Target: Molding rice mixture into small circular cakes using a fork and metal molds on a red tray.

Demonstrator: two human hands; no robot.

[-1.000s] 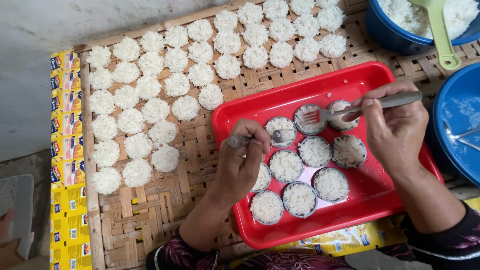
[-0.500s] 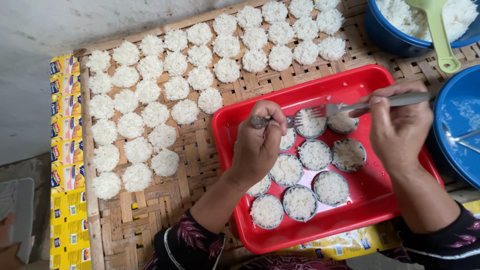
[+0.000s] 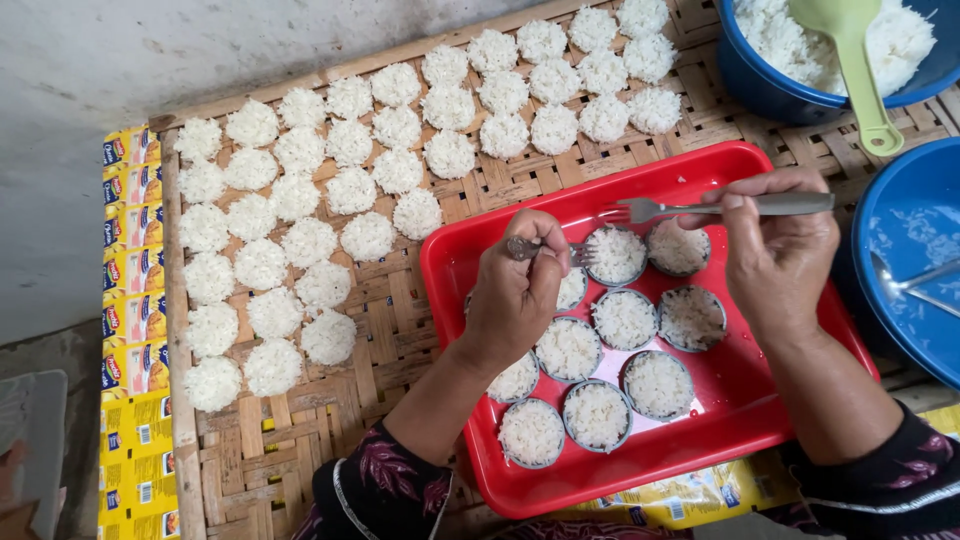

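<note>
A red tray (image 3: pixel 470 270) on a woven bamboo surface carries several small round moulds packed with white rice (image 3: pixel 626 319). My left hand (image 3: pixel 515 295) is over the tray's left part, pinching a small metal utensil (image 3: pixel 523 247) whose tip reaches toward a mould (image 3: pixel 613 255) at the tray's far side. My right hand (image 3: pixel 775 255) hovers over the tray's right part and grips a metal fork (image 3: pixel 700 208), held level with its tines pointing left above that same mould.
Many moulded rice cakes (image 3: pixel 300 240) lie in rows on the bamboo mat (image 3: pixel 390 330) to the left and behind. A blue bowl of rice (image 3: pixel 790 70) with a green scoop (image 3: pixel 860 70) stands far right. Another blue basin (image 3: pixel 910 250) with a spoon is at right.
My left hand has moved from the tray's left middle toward the far moulds, bringing its utensil close to the fork. My right hand and fork stayed nearly in place.
</note>
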